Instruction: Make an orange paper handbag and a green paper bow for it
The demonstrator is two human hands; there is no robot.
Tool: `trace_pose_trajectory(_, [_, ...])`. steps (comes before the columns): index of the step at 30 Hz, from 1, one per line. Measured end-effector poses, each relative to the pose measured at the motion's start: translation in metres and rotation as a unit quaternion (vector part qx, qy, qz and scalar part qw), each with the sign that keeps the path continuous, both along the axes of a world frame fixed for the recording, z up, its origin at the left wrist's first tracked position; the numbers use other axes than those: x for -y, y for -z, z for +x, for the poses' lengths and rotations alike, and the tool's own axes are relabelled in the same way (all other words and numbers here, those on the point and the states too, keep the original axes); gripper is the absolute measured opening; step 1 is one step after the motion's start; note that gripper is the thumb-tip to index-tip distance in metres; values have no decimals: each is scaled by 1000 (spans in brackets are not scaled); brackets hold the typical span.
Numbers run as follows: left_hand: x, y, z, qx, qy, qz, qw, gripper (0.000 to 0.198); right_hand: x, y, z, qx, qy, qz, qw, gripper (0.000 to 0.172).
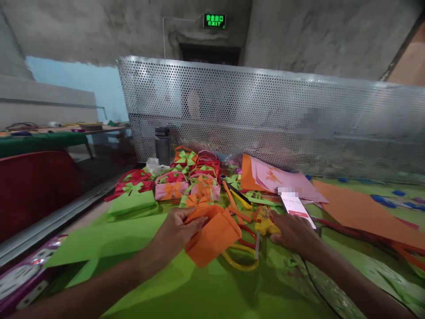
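Observation:
My left hand [181, 230] pinches an orange felt pouch [214, 237] by its upper left edge, with the thumb in front. The pouch is tilted and folded like a small box-shaped bag. To its right, my right hand [294, 228] has its fingers closed around the rear of a yellow glue gun [264, 223]. A pale glue stick [257, 246] points down from the gun. Scissors with yellow [244, 266] and red loop handles lie between the pouch and the gun, partly covered by the pouch. Orange felt strips [234, 199] lie just behind.
Finished felt bags [171, 188] with bows cluster behind, near a dark bottle [162, 146]. Green felt sheets [109, 235] lie left, beside a power strip [29, 274]. A lit phone [297, 210], pink sheets [282, 177], a large orange sheet [368, 217] and cables occupy the right. Perforated metal panel [265, 110] stands behind.

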State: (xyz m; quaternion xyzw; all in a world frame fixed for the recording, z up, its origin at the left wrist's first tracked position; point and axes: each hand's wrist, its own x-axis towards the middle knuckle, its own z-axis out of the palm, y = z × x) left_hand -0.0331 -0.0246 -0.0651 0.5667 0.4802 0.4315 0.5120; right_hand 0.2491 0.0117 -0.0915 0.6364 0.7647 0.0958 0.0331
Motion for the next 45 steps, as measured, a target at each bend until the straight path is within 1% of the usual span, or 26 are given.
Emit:
trace_pose_trajectory(2, [1,0,0,12,-14,1,1000,28,0,-2,1,-5,-3,7,1000,42])
trace_pose_trajectory(4, [1,1,0,23,-22,-4,999,29,2,-7,2,-9,-7,18,1000,32])
trace_pose_trajectory(6, [1,3,0,24,-26,-7,999,31,7,-16,5,-23,-6,37,999,25])
trace_pose_trajectory(8, [1,4,0,8,-34,3,999,34,13,-27,7,-66,-6,64,996,22])
trace_pose_trajectory(10, [2,3,1,-20,-46,30,998,34,18,-38,7,-149,-19,88,985,24])
trace_pose_trajectory(12, [3,2,1,-44,-50,63,996,33,23,-45,4,-264,-34,90,960,30])
trace_pose_trajectory(14, [4,1,2,-58,-46,85,994,32,26,-47,-2,-366,-45,69,927,42])
trace_pose_trajectory(16, [5,0,2,-67,-36,93,993,31,28,-42,-11,-415,-57,34,907,50])
trace_pose_trajectory(18, [6,1,1,-82,-37,116,989,28,28,-32,-20,-413,-56,8,909,53])
trace_pose_trajectory(20, [7,3,-2,-111,-54,177,977,24,27,-20,-28,-366,-33,24,930,57])
trace_pose_trajectory(22, [8,5,-5,-148,-76,265,950,19,27,-8,-35,-303,-22,48,951,58])
trace_pose_trajectory(23, [8,7,-6,-167,-85,309,932,17,26,-3,-39,-279,-28,48,959,56])
trace_pose_trajectory(26, [9,10,-10,-215,-101,417,877,16,29,7,-47,-238,-79,28,968,48])
trace_pose_trajectory(28, [9,12,-12,-246,-98,454,851,18,32,10,-51,-213,-97,19,972,49])
trace_pose_trajectory(30, [10,14,-12,-272,-76,465,839,21,35,10,-52,-186,-91,14,978,51])
trace_pose_trajectory(31, [11,14,-11,-280,-67,460,840,22,36,9,-52,-171,-84,14,982,50])
trace_pose_trajectory(33, [11,12,-10,-279,-70,430,856,22,36,6,-49,-137,-72,31,988,48])
trace_pose_trajectory(36, [10,8,-7,-241,-108,328,907,17,31,1,-42,-85,-64,86,991,49])
trace_pose_trajectory(37, [9,6,-7,-222,-117,288,924,16,30,0,-41,-69,-60,100,991,50])
trace_pose_trajectory(39, [7,4,-5,-186,-126,218,950,16,29,-1,-40,-30,-46,111,992,54])
trace_pose_trajectory(40, [6,3,-5,-173,-126,192,958,17,29,0,-41,-10,-35,111,993,55])
trace_pose_trajectory(42, [5,3,-4,-160,-120,167,965,18,32,4,-45,22,-20,107,994,57])
trace_pose_trajectory(45, [6,5,-3,-159,-102,174,966,16,35,12,-51,43,-19,91,995,54])
